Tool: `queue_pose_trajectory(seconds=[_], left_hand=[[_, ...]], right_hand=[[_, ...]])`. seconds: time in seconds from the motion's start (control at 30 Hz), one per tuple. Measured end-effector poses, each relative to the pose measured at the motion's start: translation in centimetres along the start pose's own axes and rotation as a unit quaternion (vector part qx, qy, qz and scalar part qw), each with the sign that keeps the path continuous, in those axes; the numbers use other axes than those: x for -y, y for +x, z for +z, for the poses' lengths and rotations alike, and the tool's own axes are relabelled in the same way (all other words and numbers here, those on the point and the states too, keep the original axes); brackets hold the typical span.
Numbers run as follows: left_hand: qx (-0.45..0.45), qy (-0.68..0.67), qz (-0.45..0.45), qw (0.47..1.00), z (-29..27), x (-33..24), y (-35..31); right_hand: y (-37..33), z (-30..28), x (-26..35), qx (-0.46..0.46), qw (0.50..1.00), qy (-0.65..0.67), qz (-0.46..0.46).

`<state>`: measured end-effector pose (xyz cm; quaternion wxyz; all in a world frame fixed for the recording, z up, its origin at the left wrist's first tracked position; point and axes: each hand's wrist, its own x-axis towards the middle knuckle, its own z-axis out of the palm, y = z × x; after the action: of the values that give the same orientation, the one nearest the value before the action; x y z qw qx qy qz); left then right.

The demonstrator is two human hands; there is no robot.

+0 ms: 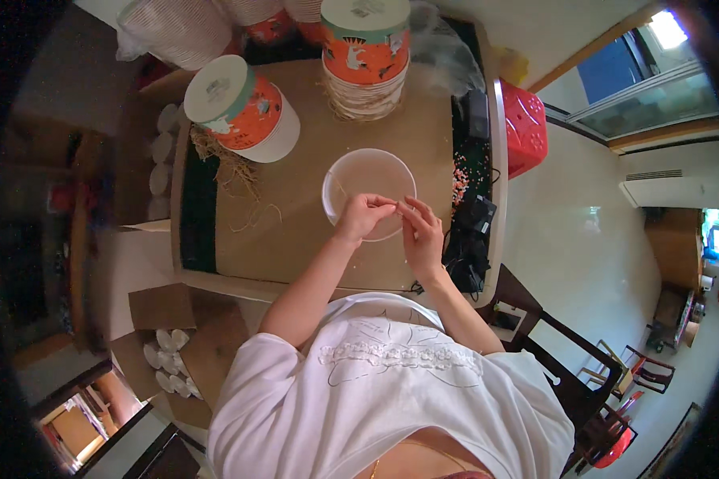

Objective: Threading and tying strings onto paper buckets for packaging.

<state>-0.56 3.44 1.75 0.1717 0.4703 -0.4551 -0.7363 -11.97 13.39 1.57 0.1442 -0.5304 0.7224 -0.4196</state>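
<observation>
A white round bucket (pixel 342 169) stands on the table before me, its open mouth facing up. My left hand (pixel 363 217) and my right hand (pixel 423 232) meet over its near rim, fingertips touching in a pinch. What they pinch is too small to make out. Inside the bucket, a thin pale strand shows by the left wall. To the left, a loose bundle of tan string (pixel 236 172) lies with a few ends trailing toward the middle. Beyond the bucket rises a stack of nested buckets (pixel 366 60) with orange printed sides and strings hanging around the lower rims.
An orange-and-white bucket (pixel 252 120) with a green-edged lid stands at the far left. More stacked white buckets (pixel 176 32) rise behind it. Black adapters (pixel 476 214), cables and small pink beads (pixel 460 182) line the right edge. An opened carton (pixel 161 307) sits at lower left, a red stool (pixel 523 128) at right.
</observation>
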Motion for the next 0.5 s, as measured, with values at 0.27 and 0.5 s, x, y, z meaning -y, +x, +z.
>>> queue_pose_trajectory(seconds=[0.27, 0.5], left_hand=[[-0.022, 0.138, 0.103, 0.985, -0.8, -0.1, -0.7], [-0.027, 0.082, 0.084, 0.993, -1.1, 0.0, -0.8]], right_hand=[[1.3, 0.7, 0.8, 0.036, 0.980, 0.155, 0.120], [1.3, 1.0, 0.3, 0.033, 0.978, 0.162, 0.125]])
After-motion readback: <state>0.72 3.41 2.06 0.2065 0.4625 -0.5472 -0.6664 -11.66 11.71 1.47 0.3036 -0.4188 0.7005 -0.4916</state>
